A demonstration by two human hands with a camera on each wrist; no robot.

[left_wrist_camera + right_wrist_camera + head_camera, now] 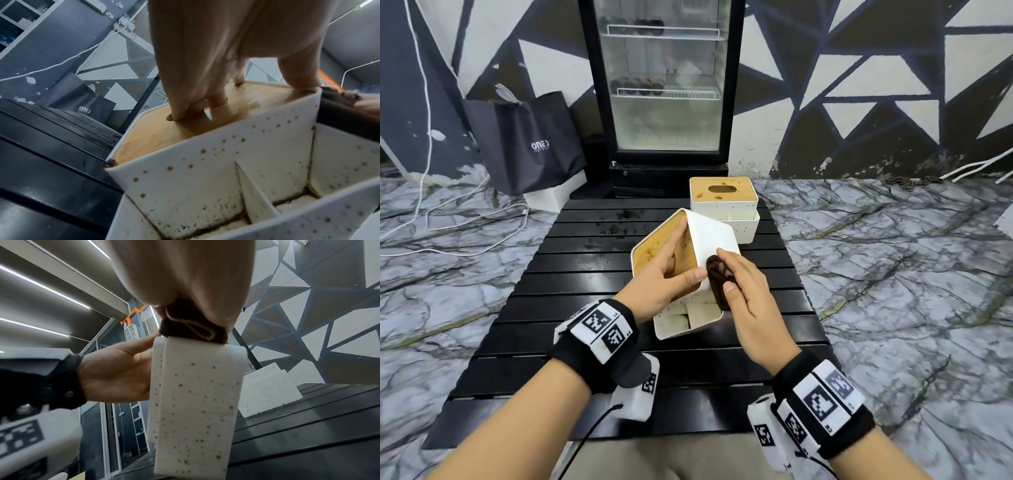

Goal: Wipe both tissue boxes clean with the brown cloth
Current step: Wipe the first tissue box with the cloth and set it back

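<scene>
From the head view, the near tissue box (702, 253) is tipped on its side on the black slatted desk (571, 274), its wooden lid facing left and its open side tray, split into compartments, facing the person; what the compartments hold cannot be made out here. The left hand (671, 277) grips the box, fingers spread over the lid and thumb hooked on the white edge. The right hand (750, 301) has its grip closed round the bunched brown cloth (719, 281), pressing it against the box's upturned white wall. The second tissue box (724, 198) stands upright just behind, touching or nearly touching the first, its lid stained with brown spots. Past the desk stand a glass-door fridge (666, 85) and a black bag (524, 140) on the marble floor. In the left wrist view, the fingers (216, 99) lie flat on the stained lid, the tray (257, 203) shows dark grime along its bottom corners and divider, and the cloth (345, 116) sits at the right edge. In the right wrist view, the cloth (191, 327) is squeezed between the fingers on top of the speckled white box (197, 402), the left hand (117, 373) clasps the box's left side, and the other box (267, 389) stands behind on the desk.
</scene>
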